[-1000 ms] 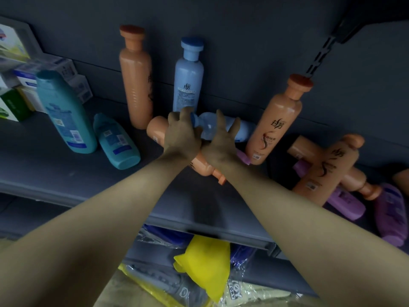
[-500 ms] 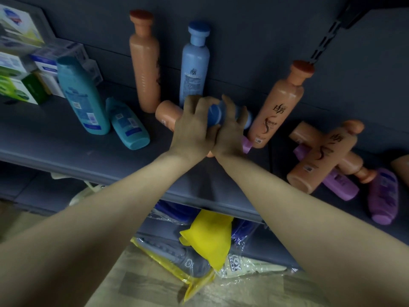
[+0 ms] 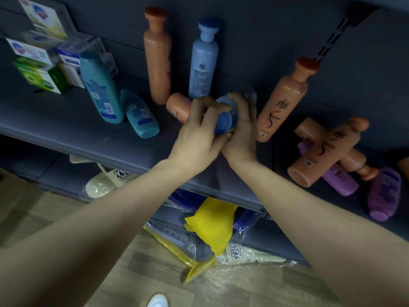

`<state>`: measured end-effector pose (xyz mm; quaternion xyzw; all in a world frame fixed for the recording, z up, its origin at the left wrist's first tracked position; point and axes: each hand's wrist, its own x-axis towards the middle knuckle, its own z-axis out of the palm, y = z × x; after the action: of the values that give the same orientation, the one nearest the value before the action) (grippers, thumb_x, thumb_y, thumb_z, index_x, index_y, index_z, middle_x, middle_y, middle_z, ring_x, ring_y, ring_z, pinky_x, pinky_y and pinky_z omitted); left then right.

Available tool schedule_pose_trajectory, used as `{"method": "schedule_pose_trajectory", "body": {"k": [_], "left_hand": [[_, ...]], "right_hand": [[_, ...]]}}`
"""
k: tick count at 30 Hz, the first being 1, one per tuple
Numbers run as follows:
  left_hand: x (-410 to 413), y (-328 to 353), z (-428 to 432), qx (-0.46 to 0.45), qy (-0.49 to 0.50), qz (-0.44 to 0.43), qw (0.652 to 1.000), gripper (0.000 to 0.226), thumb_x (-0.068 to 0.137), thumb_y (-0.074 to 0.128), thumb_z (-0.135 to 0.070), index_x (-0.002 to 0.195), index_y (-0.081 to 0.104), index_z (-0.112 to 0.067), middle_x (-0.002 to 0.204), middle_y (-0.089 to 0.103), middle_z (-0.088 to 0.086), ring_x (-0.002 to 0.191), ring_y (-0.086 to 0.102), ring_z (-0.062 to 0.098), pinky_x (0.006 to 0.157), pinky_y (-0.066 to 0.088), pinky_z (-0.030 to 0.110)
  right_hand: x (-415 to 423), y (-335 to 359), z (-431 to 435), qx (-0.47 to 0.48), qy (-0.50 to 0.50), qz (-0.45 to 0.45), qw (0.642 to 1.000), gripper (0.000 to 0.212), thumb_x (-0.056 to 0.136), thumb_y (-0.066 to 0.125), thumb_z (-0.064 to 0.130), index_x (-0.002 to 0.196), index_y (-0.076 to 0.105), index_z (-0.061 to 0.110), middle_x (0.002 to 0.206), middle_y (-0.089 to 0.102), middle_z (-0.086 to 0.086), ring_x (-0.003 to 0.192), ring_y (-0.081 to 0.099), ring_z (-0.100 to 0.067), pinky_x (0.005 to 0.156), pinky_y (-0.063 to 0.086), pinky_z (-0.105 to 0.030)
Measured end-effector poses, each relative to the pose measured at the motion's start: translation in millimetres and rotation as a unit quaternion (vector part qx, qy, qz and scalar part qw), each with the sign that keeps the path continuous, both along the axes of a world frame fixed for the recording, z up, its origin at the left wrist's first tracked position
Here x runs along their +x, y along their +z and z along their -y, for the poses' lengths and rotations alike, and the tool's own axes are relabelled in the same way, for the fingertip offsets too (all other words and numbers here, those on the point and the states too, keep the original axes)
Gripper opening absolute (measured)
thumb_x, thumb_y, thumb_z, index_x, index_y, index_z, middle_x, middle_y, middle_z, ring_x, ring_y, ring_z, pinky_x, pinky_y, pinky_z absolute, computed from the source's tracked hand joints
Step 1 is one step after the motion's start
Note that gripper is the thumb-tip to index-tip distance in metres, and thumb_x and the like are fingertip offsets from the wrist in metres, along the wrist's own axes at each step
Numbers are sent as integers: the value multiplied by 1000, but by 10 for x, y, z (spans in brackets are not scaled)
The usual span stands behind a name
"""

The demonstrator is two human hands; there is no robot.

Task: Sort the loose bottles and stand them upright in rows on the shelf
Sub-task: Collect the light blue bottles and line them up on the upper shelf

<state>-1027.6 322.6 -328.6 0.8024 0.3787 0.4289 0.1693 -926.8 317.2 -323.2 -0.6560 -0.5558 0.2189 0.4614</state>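
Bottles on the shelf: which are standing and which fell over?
tall orange bottle, upright
light blue bottle, upright
big teal bottle, upright
small teal bottle, lying
middle orange bottle, standing
held blue bottle, gripped by left hand and right hand
orange bottle beneath hands, lying
crossed orange bottles, lying
purple bottles, lying

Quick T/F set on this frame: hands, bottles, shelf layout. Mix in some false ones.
1. The left hand and right hand both grip the light blue bottle. True.
2. The purple bottles stand upright. False: they lie on their sides at the right.
3. The tall orange bottle stands upright at the back. True.
4. The boxes sit at the right end of the shelf. False: they are at its left end.
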Motion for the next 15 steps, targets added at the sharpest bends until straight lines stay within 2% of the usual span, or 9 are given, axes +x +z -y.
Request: {"method": "schedule_pose_trajectory", "body": {"k": [2, 4, 6, 8, 10, 12, 15], "left_hand": [[-31, 37, 51, -2, -18, 14, 1000, 39, 78, 54, -25, 114, 39, -19, 116, 44, 12, 103, 47, 20, 75, 51, 32], [-88, 50, 117, -7, -30, 5, 1000, 41, 80, 52, -25, 119, 39, -18, 116, 49, 18, 105, 46, 18, 80, 47, 30], [-155, 54, 175, -31, -19, -4, 999, 42, 82, 48, -28, 122, 37, -20, 119, 49, 18, 105, 47, 20, 79, 47, 33], [-206, 38, 200, -72, 7, -15, 997, 44, 81, 44, -31, 123, 36, -23, 122, 48, 17, 103, 52, 26, 79, 50, 41], [-237, 10, 195, -116, 41, -35, 992, 51, 78, 41, -33, 127, 39, -22, 125, 46, 16, 101, 57, 33, 79, 51, 49], [-250, -4, 186, -147, 69, -54, 985, 60, 76, 40, -34, 133, 43, -14, 127, 45, 15, 102, 57, 37, 79, 50, 51], [-246, -26, 195, -171, 93, -81, 978, 60, 78, 46, -25, 136, 42, -10, 131, 43, 17, 107, 54, 39, 82, 49, 51]], "right_hand": [[6, 47, 56, 3, 17, -46, 999, 52, 82, 53, 19, 133, 47, 12, 152, 24, -12, 137, 31, -19, 105, 32, -13], [37, 83, 106, 4, 24, -66, 998, 62, 71, 55, 25, 131, 47, 9, 149, 28, -14, 136, 33, -21, 101, 32, -9], [89, 85, 147, 24, 29, -54, 998, 69, 65, 68, 27, 128, 49, 7, 143, 35, -16, 130, 39, -22, 97, 35, -7], [121, 99, 198, 47, 29, -77, 996, 68, 57, 74, 33, 120, 51, 18, 131, 46, -14, 120, 48, -26, 99, 43, -26], [154, 179, 246, 42, 15, -134, 990, 64, 54, 76, 27, 112, 48, 29, 114, 52, 1, 109, 52, -21, 96, 47, -37], [200, 283, 263, 16, -6, -189, 982, 62, 61, 75, 11, 115, 48, 24, 105, 52, 10, 101, 55, -16, 92, 51, -37], [288, 336, 254, -35, -33, -275, 960, 52, 69, 71, 7, 114, 51, 21, 100, 63, -4, 93, 65, -36, 78, 55, -55]]}}
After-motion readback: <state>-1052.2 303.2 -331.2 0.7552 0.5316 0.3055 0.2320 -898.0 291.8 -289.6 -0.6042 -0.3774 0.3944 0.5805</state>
